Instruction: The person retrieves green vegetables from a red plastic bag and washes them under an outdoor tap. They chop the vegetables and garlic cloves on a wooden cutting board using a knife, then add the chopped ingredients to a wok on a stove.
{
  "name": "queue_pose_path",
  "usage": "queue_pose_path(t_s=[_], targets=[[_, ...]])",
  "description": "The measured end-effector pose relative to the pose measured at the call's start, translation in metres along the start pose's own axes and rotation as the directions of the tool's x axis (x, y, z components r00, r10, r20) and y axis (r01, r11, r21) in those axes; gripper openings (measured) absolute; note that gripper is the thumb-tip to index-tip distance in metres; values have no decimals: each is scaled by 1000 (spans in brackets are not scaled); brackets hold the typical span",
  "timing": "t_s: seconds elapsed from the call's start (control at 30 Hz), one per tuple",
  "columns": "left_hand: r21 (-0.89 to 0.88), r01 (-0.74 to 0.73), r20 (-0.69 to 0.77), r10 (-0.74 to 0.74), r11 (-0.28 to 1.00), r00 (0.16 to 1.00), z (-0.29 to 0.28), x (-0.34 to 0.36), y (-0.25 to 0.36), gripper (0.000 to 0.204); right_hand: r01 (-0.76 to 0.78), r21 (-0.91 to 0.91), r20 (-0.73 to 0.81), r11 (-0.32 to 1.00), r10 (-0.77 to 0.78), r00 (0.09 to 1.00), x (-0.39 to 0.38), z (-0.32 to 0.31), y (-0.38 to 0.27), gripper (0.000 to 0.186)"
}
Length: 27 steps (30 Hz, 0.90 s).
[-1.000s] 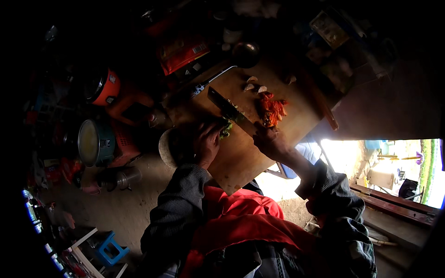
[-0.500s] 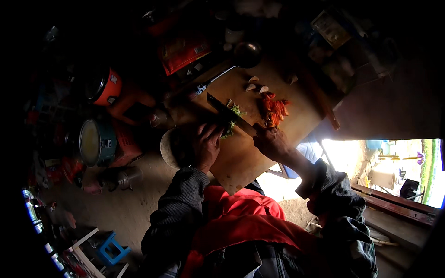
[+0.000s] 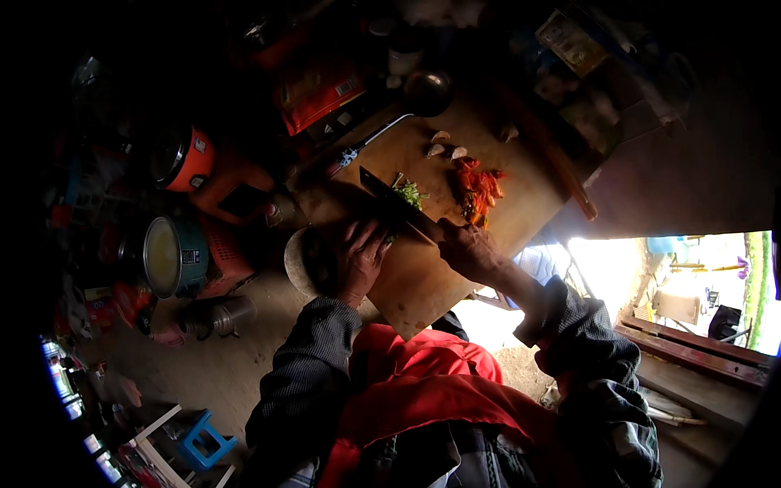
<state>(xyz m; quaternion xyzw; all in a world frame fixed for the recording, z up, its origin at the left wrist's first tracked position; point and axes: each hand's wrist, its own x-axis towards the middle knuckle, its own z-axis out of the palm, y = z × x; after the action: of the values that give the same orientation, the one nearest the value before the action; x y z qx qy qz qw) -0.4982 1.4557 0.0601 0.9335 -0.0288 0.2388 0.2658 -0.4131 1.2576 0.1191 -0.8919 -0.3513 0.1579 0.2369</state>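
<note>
My right hand is closed round the handle of a wide dark kitchen knife, whose blade slants up and to the left over a wooden cutting board. On the near left of the blade, my left hand presses down with bent fingers. A bit of green stalk shows at its fingertips; the rest is hidden in shadow. Chopped green pieces lie against the blade's far side. To their right is a heap of cut red pepper, with several garlic cloves beyond it.
A ladle lies along the board's far left edge, near a red packet. A wooden stick borders the right. Left stand an orange-red cooker, a green pot and a round pale-rimmed vessel.
The knife has moved slightly toward my left hand, and the green pieces now lie more fully on its far side. My left hand stays at almost the same spot. The view has shifted slightly.
</note>
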Motion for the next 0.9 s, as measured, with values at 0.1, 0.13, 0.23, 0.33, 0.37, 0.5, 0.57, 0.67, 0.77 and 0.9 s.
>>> queue_pose_path(t_s=[0.1,0.13,0.23,0.33,0.37,0.5,0.57,0.67,0.77,0.9], targets=[[13,30,20,-30,999,999,2,3,-6,20,-19,1,19,1000,19,1000,-1,-15,-10,18],[12,48,10,-48,999,999,7,4,-8,19,35,-37,-16,999,-36,999,-4,-16,-9,18],[-43,149,-2,-150,988,989,17,0,-9,16,96,-116,-4,989,-97,995,-12,-20,-8,20],[-99,189,17,-188,977,982,24,2,-5,16,-35,-133,130,990,53,990,-16,-18,-7,18],[-132,193,17,-192,972,981,26,2,-5,16,-64,-149,122,987,83,989,-14,-10,-10,18],[-88,105,9,-105,991,994,10,-10,-12,18,-39,-67,120,997,47,992,3,9,-5,19],[-157,96,12,-95,983,995,14,-9,-7,15,-54,-72,74,996,60,995,-4,-3,-2,19],[-117,112,-22,-115,987,993,12,-2,-4,12,-63,-18,7,998,63,998,-7,-14,-9,19],[-31,187,-17,-188,982,982,13,3,-2,7,25,-90,21,996,-23,1000,-13,-23,-16,17],[-29,200,-2,-200,979,980,13,5,0,7,-54,-162,161,985,80,984,-14,-12,-19,17]])
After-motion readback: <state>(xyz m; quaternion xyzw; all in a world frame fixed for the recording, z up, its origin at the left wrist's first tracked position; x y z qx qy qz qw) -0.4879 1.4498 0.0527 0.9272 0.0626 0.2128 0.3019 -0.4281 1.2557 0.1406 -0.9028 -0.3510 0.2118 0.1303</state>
